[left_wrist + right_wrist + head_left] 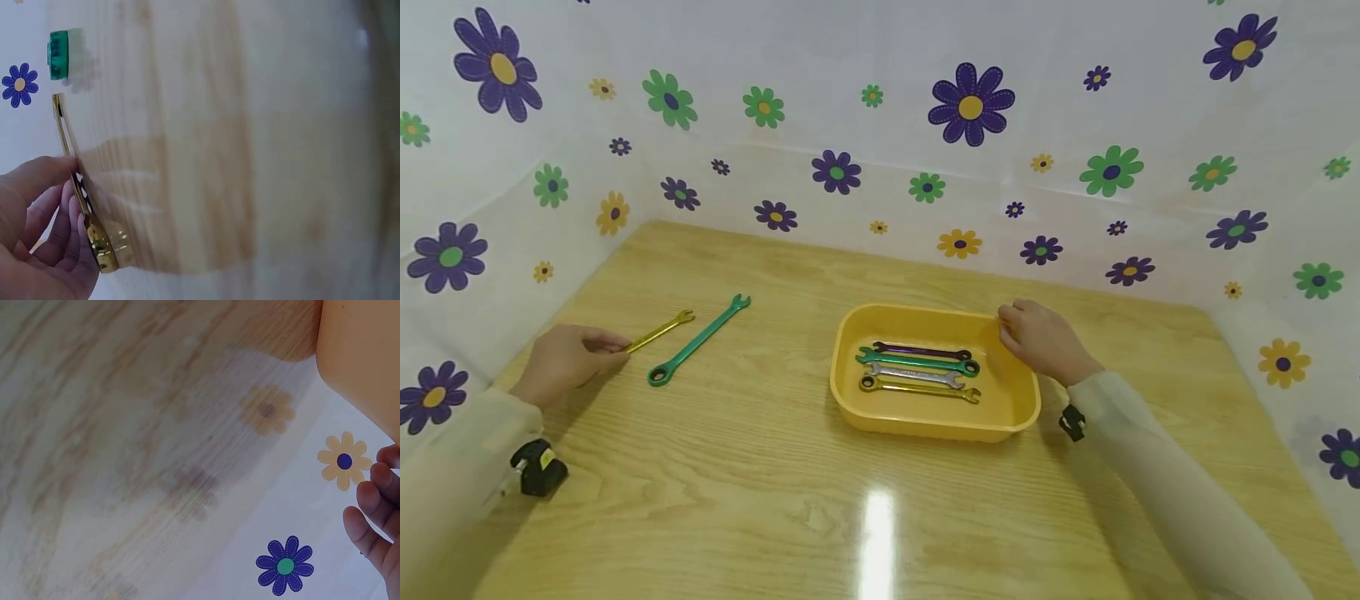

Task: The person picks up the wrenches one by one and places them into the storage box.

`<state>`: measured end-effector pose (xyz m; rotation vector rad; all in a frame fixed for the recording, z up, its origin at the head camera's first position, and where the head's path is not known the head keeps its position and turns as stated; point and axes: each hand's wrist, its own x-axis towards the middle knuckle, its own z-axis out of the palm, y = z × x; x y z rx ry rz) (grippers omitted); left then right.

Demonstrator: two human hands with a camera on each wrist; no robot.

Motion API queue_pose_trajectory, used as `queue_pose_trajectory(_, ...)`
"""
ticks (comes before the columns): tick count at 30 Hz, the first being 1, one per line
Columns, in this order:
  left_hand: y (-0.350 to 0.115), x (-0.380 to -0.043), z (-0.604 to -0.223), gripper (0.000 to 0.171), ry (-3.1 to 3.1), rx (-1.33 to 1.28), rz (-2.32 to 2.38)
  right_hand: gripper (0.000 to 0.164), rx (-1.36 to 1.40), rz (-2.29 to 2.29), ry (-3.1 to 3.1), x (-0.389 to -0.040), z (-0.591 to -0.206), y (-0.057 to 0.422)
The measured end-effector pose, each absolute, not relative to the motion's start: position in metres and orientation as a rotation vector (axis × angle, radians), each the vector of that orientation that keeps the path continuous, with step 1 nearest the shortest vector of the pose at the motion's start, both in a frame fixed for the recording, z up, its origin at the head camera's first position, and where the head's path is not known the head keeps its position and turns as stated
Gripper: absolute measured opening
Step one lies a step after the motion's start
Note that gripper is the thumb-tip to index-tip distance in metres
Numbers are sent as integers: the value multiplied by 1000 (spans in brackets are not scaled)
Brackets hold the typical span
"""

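Note:
On the left of the table, my left hand (571,357) pinches a gold wrench (660,331) between thumb and fingers. The left wrist view shows this gold wrench (65,134) low against the tabletop, its ring end beside my fingers. Just right of it lies a green ratchet wrench (700,340). My right hand (1043,340) grips the far right rim of a yellow plastic bin (925,429). Inside the bin lie a dark purple wrench (917,351), a green wrench (917,362), a silver wrench (913,374) and a gold wrench (921,387), roughly parallel.
The wooden table (737,483) reflects a bright light near its front. White flower-printed sheeting (865,125) stands along the back and both sides. A small black device (540,467) hangs under the left wrist, another black device (1072,422) under the right.

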<state>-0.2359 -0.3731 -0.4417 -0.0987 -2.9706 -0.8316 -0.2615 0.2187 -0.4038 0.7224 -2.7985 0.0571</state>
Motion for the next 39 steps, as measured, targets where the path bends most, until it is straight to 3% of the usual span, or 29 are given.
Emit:
queue_pose_trajectory(6, -372, -236, -439, 42, -2978, -38, -817, 12, 718, 60, -2807, -262, -401, 218)
queue_pose_trajectory(21, -370, -242, -435, 25, -3022, -151, -819, 10, 718, 95, -2811, -263, -400, 220)
queue_pose_trajectory(39, -373, -245, -433, 30, -3043, -124, -827, 11, 726, 92, -2820, -262, -397, 219)
